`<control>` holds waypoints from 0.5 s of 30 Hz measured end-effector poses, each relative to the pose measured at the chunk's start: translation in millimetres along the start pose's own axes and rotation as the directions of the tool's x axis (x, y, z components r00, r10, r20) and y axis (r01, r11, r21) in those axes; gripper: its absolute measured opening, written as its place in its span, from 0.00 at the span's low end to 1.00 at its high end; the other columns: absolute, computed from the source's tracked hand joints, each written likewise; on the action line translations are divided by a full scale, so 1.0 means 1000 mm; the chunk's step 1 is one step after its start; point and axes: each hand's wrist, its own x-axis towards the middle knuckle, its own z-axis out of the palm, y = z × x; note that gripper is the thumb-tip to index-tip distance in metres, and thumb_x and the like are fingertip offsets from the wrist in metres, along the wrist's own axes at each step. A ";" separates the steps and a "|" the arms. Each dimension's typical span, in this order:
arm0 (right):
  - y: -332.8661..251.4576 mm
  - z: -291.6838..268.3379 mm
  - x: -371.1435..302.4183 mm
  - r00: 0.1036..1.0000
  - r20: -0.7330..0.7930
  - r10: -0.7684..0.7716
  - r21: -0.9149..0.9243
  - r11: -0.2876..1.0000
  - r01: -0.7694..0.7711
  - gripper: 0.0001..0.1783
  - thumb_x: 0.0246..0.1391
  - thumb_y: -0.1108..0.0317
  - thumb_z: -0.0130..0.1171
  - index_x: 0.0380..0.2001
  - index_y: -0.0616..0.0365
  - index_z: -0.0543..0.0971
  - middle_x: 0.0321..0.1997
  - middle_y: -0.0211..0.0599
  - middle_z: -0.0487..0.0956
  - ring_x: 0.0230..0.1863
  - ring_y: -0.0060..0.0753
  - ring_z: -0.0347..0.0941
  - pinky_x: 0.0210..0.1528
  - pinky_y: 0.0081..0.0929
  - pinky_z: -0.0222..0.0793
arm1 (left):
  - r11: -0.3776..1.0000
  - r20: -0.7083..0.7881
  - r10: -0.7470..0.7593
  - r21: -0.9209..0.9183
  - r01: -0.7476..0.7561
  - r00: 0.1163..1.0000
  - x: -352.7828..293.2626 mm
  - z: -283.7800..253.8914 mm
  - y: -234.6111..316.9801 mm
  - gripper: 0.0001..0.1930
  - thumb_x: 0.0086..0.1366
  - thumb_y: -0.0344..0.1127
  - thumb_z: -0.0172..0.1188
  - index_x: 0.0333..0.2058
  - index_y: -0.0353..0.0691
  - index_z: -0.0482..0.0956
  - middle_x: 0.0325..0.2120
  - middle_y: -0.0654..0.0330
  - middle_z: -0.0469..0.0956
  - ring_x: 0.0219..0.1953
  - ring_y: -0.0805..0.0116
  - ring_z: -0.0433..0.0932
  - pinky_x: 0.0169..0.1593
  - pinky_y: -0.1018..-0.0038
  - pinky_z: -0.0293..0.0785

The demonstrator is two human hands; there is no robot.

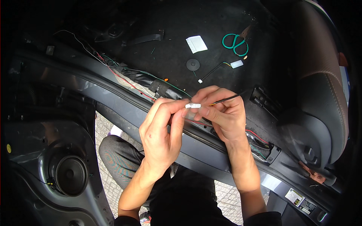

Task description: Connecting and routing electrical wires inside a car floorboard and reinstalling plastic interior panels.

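Observation:
A small white wire connector [193, 106] is pinched between my two hands above the car's door sill. The fingertips and thumb of my left hand [160, 130] close on its left end. My right hand [228, 116] grips its right end between thumb and fingers. From my right fingers a black cable [227, 99] with a bit of yellow wire runs up to the right. Whether the connector is one piece or two joined halves is too small to tell. Beneath my hands, red wire [142, 92] and green wire [151, 74] run along the sill.
On the dark car floor lie green-handled scissors [234, 46], a paper slip [196, 44], a black disc [192, 64] and a cable lead [213, 72] with a white tag. A car seat [320, 83] stands at right. The open door's speaker [70, 175] is at lower left.

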 end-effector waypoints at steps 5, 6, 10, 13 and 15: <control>0.000 0.006 0.000 1.000 -0.013 -0.005 0.052 0.999 0.006 0.09 0.47 0.87 0.63 0.34 0.70 0.79 0.45 0.52 0.77 0.43 0.35 0.79 0.45 0.27 0.80 | 0.993 -0.034 0.118 0.031 -0.117 0.992 -0.001 0.000 -0.006 0.08 0.56 0.20 0.63 0.36 0.33 0.80 0.29 0.57 0.78 0.30 0.62 0.76 0.34 0.72 0.73; 0.000 0.006 0.000 1.000 -0.031 0.000 0.069 0.998 0.002 0.09 0.47 0.88 0.63 0.34 0.70 0.78 0.45 0.52 0.77 0.43 0.36 0.79 0.46 0.27 0.80 | 0.990 -0.040 0.132 0.044 -0.130 0.990 -0.001 0.000 -0.006 0.08 0.55 0.20 0.64 0.35 0.33 0.80 0.29 0.57 0.77 0.31 0.62 0.76 0.35 0.71 0.72; 0.001 0.002 -0.001 1.000 0.002 -0.025 0.027 0.999 0.025 0.09 0.47 0.88 0.63 0.34 0.71 0.78 0.43 0.53 0.79 0.42 0.36 0.80 0.45 0.27 0.81 | 0.964 -0.055 0.239 0.130 -0.230 0.969 0.000 -0.002 -0.011 0.11 0.51 0.20 0.65 0.35 0.34 0.81 0.29 0.59 0.77 0.29 0.64 0.74 0.33 0.72 0.71; -0.001 0.001 -0.002 1.000 0.004 -0.010 0.007 1.000 0.010 0.09 0.47 0.87 0.64 0.34 0.71 0.78 0.41 0.53 0.80 0.39 0.36 0.81 0.43 0.27 0.81 | 0.920 -0.029 0.340 0.216 -0.327 0.940 0.000 -0.004 -0.013 0.14 0.46 0.21 0.66 0.35 0.34 0.83 0.29 0.60 0.76 0.28 0.65 0.72 0.31 0.73 0.69; -0.002 0.001 -0.002 0.999 -0.008 0.037 -0.027 0.999 -0.037 0.08 0.47 0.88 0.63 0.33 0.72 0.78 0.40 0.53 0.80 0.38 0.36 0.82 0.43 0.27 0.82 | 0.869 0.024 0.412 0.292 -0.401 0.911 0.000 -0.007 -0.013 0.14 0.43 0.22 0.66 0.34 0.35 0.83 0.29 0.61 0.76 0.27 0.66 0.71 0.30 0.73 0.68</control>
